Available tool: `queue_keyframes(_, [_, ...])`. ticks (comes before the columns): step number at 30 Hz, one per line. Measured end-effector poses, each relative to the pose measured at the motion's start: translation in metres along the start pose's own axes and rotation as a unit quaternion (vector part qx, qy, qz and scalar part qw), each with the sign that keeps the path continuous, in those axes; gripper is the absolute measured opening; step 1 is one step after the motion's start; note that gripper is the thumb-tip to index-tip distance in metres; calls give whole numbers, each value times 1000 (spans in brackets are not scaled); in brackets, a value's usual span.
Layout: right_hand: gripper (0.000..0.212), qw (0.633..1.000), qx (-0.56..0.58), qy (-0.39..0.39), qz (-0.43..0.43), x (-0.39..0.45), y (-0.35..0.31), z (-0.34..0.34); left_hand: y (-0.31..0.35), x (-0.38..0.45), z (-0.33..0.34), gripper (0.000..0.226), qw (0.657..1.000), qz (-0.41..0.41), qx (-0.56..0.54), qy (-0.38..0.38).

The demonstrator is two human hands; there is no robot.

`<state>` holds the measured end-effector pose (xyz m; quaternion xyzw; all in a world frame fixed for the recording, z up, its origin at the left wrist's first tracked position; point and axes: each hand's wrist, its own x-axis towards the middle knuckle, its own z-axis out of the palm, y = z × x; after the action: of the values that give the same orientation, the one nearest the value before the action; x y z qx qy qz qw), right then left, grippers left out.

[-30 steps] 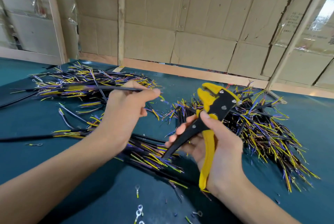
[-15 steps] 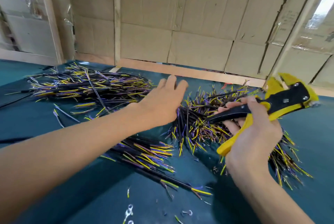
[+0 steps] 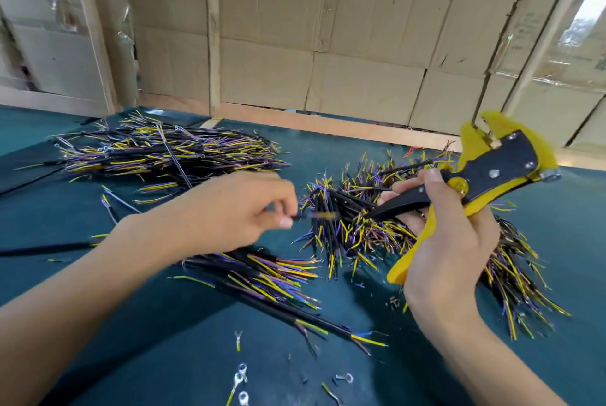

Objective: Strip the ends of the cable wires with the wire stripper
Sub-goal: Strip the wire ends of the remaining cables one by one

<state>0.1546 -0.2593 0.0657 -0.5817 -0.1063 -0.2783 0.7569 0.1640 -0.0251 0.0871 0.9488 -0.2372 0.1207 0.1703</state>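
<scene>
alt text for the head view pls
A left hand pinches a short cable above a teal table while the right hand holds a yellow-and-black wire stripper. Piles of cables lie around them.

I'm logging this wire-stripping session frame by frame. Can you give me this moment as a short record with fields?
surface: teal table
left hand: pinching one short cable piece at its end, blurred
right hand: gripping the wire stripper by its handles, head raised up and to the right
stripper contact: apart from the held cable
far-left pile: long cables with yellow and purple wires
middle pile: short cable pieces, beside the held piece
near bundle: cables lying below the left hand
loose bits: ring terminals at the near edge
</scene>
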Motion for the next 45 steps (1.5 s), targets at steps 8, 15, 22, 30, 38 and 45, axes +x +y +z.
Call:
queue_keyframes(8, [15, 975, 18, -186, 123, 4, 8, 12, 15, 1, -5, 11, 816, -5, -491, 303])
queue_keyframes(15, [15, 947, 78, -278, 141, -13, 11, 20, 27, 3, 1, 12, 683, -42, -675, 274])
queue_keyframes(22, [14, 934, 142, -269, 186, -11, 7, 22, 33, 3, 12, 17, 689, -59, -674, 259])
queue_keyframes(30, [28, 932, 27, -311, 185, -6, 4, 17, 38, 3, 21, 37, 703, -55, -640, 306])
queue_keyframes(38, [19, 934, -1, -318, 165, -20, 3, 22, 38, 2, 20, 38, 646, -52, -700, 300])
queue_keyframes(45, [14, 955, 6, -260, 145, -14, 3, 24, 33, -2, 15, 51, 747, -87, -643, 143])
